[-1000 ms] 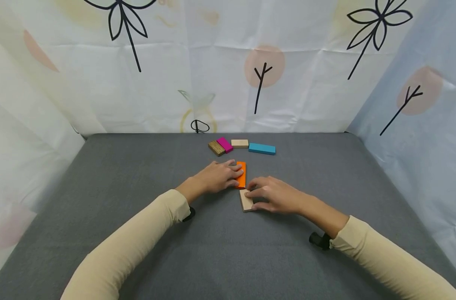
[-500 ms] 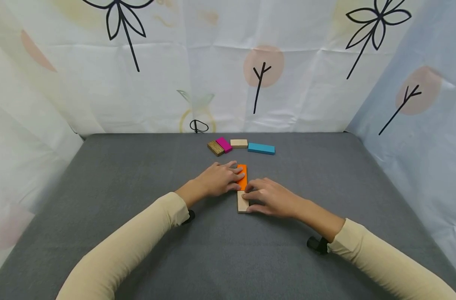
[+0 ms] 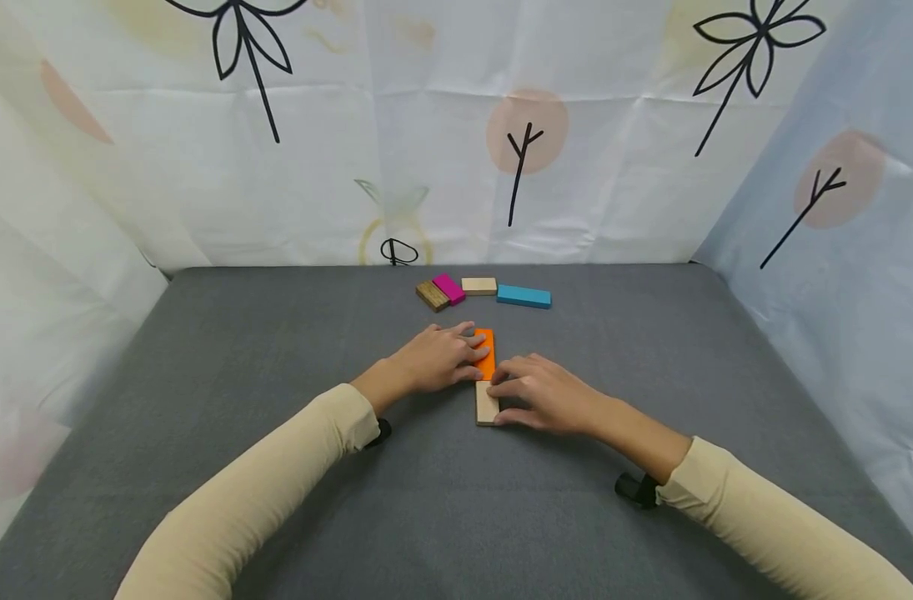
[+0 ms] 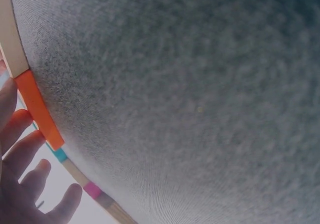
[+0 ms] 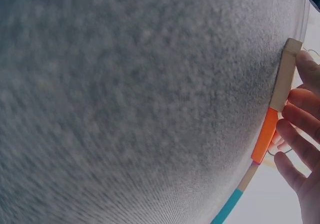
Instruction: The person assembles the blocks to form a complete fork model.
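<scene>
In the head view an orange wooden block [image 3: 485, 357] lies end to end with a beige wooden block [image 3: 486, 405] nearer the person, the two touching in a straight line. From the left, the left hand [image 3: 437, 358] rests its spread fingertips on the orange block. On the other side, the right hand [image 3: 542, 393] touches the beige block, its thumb by the near right corner and a finger on top. Both wrist views show fingers fairly straight, reaching over the blocks without wrapping round them. The left wrist view shows the beige end meeting the orange block [image 4: 41, 109].
Farther back on the grey table [image 3: 313, 333] lie a brown block [image 3: 433, 296], a magenta block [image 3: 449, 289], another beige block [image 3: 479, 287] and a blue block [image 3: 524, 297], in a bent row. Printed cloth hangs behind and at both sides.
The beige block, tilted and slightly offset one second ago, has been turned straight and slid left against the orange block's end. The orange block shifted slightly nearer. Little differs over the last half second.
</scene>
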Demonstrator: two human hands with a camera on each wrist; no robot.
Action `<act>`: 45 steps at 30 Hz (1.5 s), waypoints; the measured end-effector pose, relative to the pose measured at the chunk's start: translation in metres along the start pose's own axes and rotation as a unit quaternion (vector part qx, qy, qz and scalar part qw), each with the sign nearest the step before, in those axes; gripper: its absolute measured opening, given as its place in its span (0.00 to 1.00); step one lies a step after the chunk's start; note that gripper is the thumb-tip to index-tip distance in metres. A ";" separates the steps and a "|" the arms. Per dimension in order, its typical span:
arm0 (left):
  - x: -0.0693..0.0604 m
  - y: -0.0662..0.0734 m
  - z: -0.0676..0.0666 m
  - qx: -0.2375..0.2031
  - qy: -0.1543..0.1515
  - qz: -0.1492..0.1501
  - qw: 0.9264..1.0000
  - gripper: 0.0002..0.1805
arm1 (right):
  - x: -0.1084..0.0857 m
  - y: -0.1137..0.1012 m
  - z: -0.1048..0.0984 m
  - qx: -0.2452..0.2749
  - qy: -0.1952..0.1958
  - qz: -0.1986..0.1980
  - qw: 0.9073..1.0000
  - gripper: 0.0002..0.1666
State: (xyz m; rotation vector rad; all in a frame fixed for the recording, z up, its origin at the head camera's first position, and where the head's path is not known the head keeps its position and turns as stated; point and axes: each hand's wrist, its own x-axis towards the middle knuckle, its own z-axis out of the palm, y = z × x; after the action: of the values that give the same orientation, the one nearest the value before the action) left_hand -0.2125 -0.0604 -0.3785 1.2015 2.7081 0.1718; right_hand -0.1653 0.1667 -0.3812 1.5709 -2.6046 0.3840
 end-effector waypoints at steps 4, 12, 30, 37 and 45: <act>0.000 0.001 0.000 0.000 -0.001 0.000 1.000 0.29 | 0.000 0.001 -0.001 -0.010 0.006 0.000 1.000 0.22; -0.001 0.002 -0.003 0.002 -0.023 -0.014 1.000 0.32 | 0.000 -0.001 -0.001 -0.014 0.006 0.005 1.000 0.23; -0.003 0.002 0.000 -0.022 -0.026 -0.028 0.999 0.34 | -0.004 0.008 -0.002 0.000 -0.012 0.048 0.999 0.28; -0.005 0.002 -0.001 -0.003 -0.018 -0.022 1.000 0.34 | 0.001 0.007 -0.002 0.001 -0.011 0.046 0.999 0.26; -0.009 0.003 0.001 0.019 0.002 -0.015 1.000 0.34 | 0.000 0.009 -0.001 0.007 -0.006 0.042 0.999 0.26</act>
State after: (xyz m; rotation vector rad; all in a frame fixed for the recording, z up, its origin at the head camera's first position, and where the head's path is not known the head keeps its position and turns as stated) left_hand -0.2040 -0.0654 -0.3782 1.1707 2.7438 0.1206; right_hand -0.1733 0.1713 -0.3821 1.4766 -2.6879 0.4011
